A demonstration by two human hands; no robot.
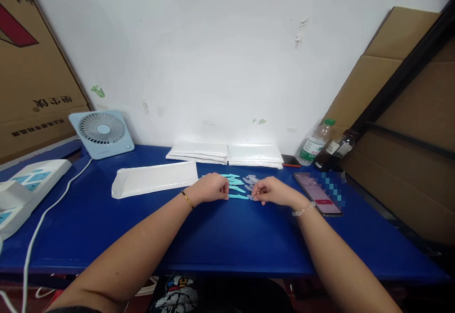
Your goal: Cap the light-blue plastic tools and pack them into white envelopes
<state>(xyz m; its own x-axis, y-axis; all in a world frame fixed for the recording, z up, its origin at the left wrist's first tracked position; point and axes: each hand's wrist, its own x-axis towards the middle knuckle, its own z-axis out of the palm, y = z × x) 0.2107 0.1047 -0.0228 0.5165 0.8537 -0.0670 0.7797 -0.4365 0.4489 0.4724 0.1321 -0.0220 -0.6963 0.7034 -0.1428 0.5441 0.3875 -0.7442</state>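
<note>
The left hand [213,187] pinches one end of a slim, turquoise, plastic-looking strip [237,196] between thumb and fingers, holding it level just above or on the blue-covered table [220,242]; which of the two cannot be determined. The right hand [268,192] has thumb and fingertips drawn together at a small, translucent, elongated piece [250,197], its grip partly hidden. The piece sits at the strip's far end; whether they touch or overlap cannot be confirmed.

Loose turquoise strips [235,181] and loose translucent pieces [252,179] lie just beyond, between the hands.

Risks, as judged: misalignment could bend the strip's thin tip or make the small piece slip from the fingertips. A forward push by either hand could scatter and mix the loose parts. A wide outward swing of the right forearm could strike the black-framed smartphone [318,194] lying beside it.
</note>
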